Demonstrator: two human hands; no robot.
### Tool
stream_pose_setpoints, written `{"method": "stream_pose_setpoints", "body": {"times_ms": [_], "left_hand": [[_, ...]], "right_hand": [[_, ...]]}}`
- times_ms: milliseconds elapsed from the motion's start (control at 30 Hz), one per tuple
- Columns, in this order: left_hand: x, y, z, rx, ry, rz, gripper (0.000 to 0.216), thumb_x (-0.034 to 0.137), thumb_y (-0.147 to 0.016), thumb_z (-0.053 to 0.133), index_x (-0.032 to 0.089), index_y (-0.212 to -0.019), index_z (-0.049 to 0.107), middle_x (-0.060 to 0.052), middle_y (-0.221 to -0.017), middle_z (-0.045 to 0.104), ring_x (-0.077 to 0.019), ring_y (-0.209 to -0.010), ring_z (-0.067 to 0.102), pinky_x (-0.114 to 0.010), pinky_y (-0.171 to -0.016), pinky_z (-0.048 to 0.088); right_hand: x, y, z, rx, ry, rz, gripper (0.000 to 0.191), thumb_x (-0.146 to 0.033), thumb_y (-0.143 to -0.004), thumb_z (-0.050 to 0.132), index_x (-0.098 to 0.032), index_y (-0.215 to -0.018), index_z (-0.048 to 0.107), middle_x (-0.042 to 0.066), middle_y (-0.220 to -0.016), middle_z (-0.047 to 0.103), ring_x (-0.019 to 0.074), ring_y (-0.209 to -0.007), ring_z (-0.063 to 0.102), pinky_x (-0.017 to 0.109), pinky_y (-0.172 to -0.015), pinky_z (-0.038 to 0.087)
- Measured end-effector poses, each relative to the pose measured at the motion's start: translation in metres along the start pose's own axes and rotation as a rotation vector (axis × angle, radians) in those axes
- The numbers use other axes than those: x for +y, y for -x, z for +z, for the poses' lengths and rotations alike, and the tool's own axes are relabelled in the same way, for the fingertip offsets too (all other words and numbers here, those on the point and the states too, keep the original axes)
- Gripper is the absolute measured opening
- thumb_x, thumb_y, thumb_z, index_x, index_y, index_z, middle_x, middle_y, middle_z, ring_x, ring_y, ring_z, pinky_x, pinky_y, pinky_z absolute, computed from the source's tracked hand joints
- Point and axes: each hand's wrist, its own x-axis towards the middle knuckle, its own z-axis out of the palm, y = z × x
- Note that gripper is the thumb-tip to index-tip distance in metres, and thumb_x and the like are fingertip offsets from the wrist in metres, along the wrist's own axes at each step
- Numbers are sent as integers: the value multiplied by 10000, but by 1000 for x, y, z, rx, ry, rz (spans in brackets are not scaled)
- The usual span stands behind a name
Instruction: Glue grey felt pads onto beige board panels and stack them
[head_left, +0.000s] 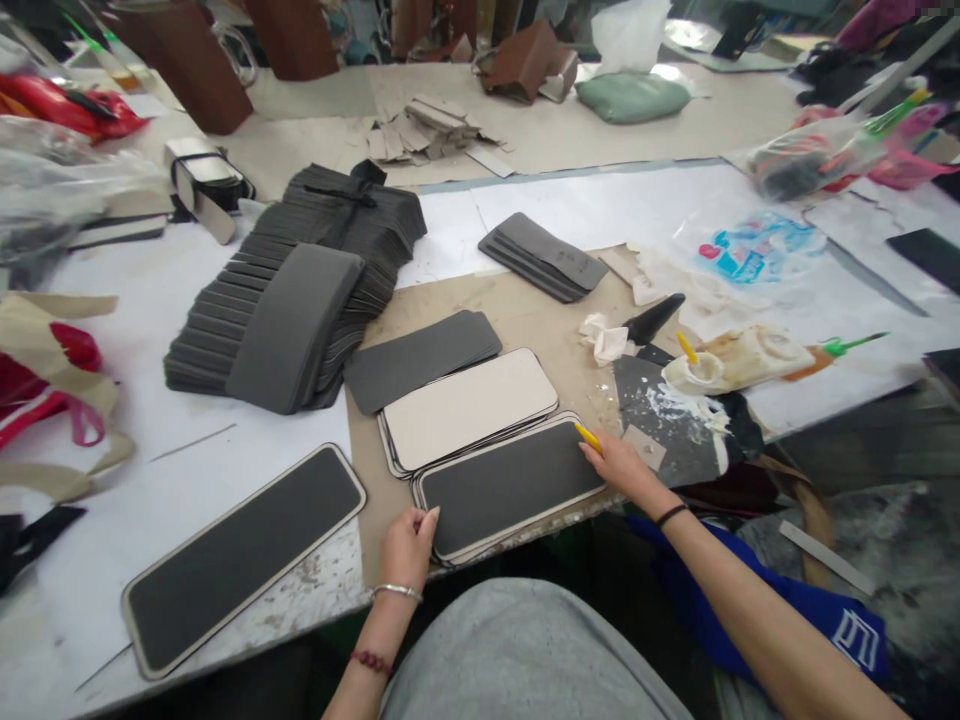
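Observation:
In front of me lies a stack of rounded rectangular panels, its top dark grey panel (pixel 510 490) edged by a pale border. My left hand (pixel 409 548) has closed fingers at the panel's left end, thumb against the edge. My right hand (pixel 626 468) grips a short yellow stick (pixel 589 437), whose tip rests at the panel's upper right corner. Just behind sits a stack topped by a cream panel (pixel 472 410). Dark grey pieces (pixel 424 360) lie beyond it, partly overlapped. To the left, a separate dark panel with a pale border (pixel 244 560) lies flat.
A large pile of dark grey pieces (pixel 292 290) stands at the left rear. On the right, a glue-smeared bottle (pixel 757 355) lies beside a dark sheet with white smears (pixel 664 420). A smaller grey stack (pixel 541 258) and cardboard scraps (pixel 427 130) are farther back.

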Motion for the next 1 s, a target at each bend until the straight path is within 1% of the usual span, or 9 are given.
{"method": "stream_pose_setpoints", "body": {"times_ms": [100, 233, 500, 600, 700, 867, 1000], "left_hand": [[0, 0, 1, 22, 23, 25, 289, 412, -679, 487, 204, -478, 470, -1, -462, 515, -151, -504, 476, -268, -550, 350], [0, 0, 1, 39, 19, 18, 285, 399, -681, 491, 205, -474, 460, 3, -465, 510, -142, -498, 457, -265, -547, 337], [-1, 2, 0, 17, 17, 21, 287, 422, -679, 488, 206, -489, 482, -9, -481, 537, -159, -521, 486, -278, -570, 346], [-1, 2, -1, 1, -21, 12, 299, 439, -683, 479, 209, -493, 490, -14, -470, 537, -174, -520, 500, -290, -572, 346], [-1, 1, -1, -21, -84, -6, 297, 455, -687, 476, 212, -520, 510, -22, -506, 564, -190, -561, 528, -293, -592, 353], [4, -1, 0, -44, -137, -28, 280, 443, -702, 483, 214, -544, 515, -28, -549, 599, -200, -606, 561, -286, -610, 369], [4, 1, -4, -46, -181, -56, 270, 416, -730, 505, 205, -563, 528, -25, -573, 613, -197, -623, 575, -281, -618, 384]], "right_hand": [[2, -4, 3, -18, 8, 2, 237, -306, -876, 383, -124, -922, 527, 110, -778, 625, 221, -735, 599, 281, -627, 363], [4, -7, 4, -46, 9, -3, 258, -311, -875, 373, -117, -937, 531, 115, -776, 621, 220, -733, 596, 284, -634, 366], [3, -5, -1, -72, -14, 20, 282, -312, -877, 371, -112, -993, 534, 116, -843, 628, 210, -794, 595, 266, -660, 371], [3, -6, -2, -83, -56, 27, 289, -314, -875, 386, -109, -1010, 539, 113, -861, 633, 204, -818, 593, 254, -675, 372], [4, -8, -3, -94, -97, 44, 294, -313, -870, 395, -111, -1016, 551, 109, -878, 637, 202, -831, 589, 250, -687, 374], [7, -8, -5, -106, -125, 27, 291, -303, -865, 397, -111, -1006, 564, 116, -915, 636, 203, -855, 583, 250, -713, 376], [7, -13, -4, -170, -154, 16, 326, -297, -871, 378, -87, -1059, 541, 147, -968, 626, 220, -906, 574, 260, -736, 383]]}}
